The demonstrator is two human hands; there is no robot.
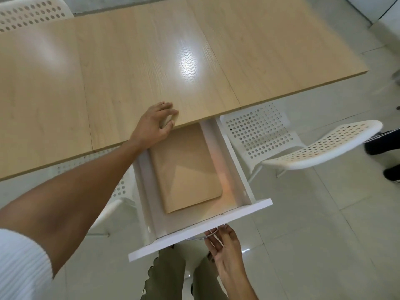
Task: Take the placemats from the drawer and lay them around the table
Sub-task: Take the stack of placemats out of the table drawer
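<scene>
Fingers of the right hand [225,243] hook loosely round the metal handle [208,233] under the drawer's front edge, probably to keep the drawer [229,165] drawn out. The left hand [154,124] grips the table's [129,61] near edge, fingers together on top and thumb tucked at the rim, seemingly bracing. Tan placemats [186,167] lie stacked inside, nearer the drawer's left wall, untouched.

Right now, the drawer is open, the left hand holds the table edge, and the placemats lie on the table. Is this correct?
Not quite: the head view shows the placemats lying inside the open drawer, not on the table. The left hand does hold the table edge.
</scene>
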